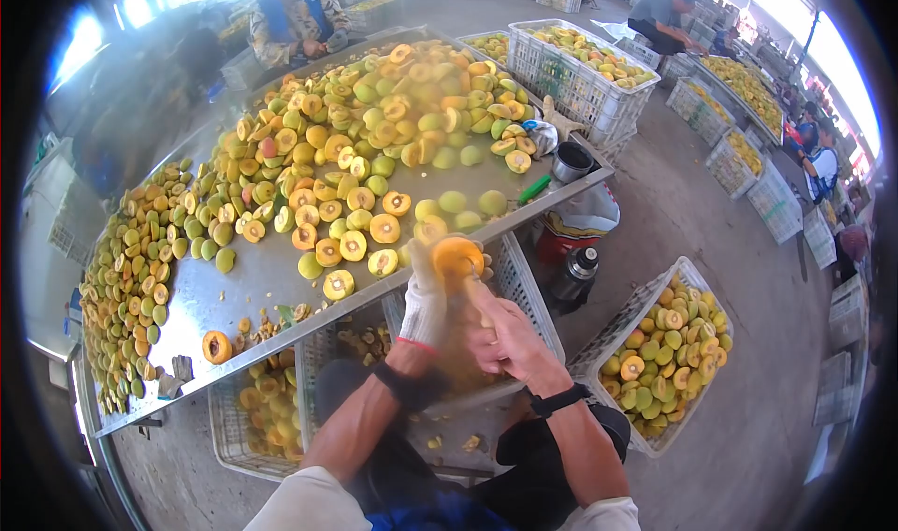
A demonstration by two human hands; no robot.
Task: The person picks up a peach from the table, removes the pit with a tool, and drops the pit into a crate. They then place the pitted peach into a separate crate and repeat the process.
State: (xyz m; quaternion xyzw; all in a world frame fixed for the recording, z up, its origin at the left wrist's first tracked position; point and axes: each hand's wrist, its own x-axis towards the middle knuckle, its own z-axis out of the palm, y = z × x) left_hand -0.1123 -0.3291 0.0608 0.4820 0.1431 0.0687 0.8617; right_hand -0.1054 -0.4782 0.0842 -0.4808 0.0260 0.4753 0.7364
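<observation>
My left hand [426, 292], in a white knit glove, is closed around an orange-fleshed peach half [457, 258], cut face up, just off the table's near edge. My bare right hand [505, 330] is curled, with its fingertips at the near side of that peach half. Whatever the right hand grips is hidden by the fingers and a blur in the lens. Beyond both hands, a heap of halved peaches [318, 152], green-yellow outside, spreads over the metal table [201, 311]. Some lie cut face up and show pits or hollows.
Below the table edge stand a crate [524, 292] near my right wrist and another crate [224, 428] of fruit at left. A full crate [687, 269] stands on the floor at right, by a thermos [573, 274]. A cup [571, 161] and green-handled tool [534, 189] lie at the table corner.
</observation>
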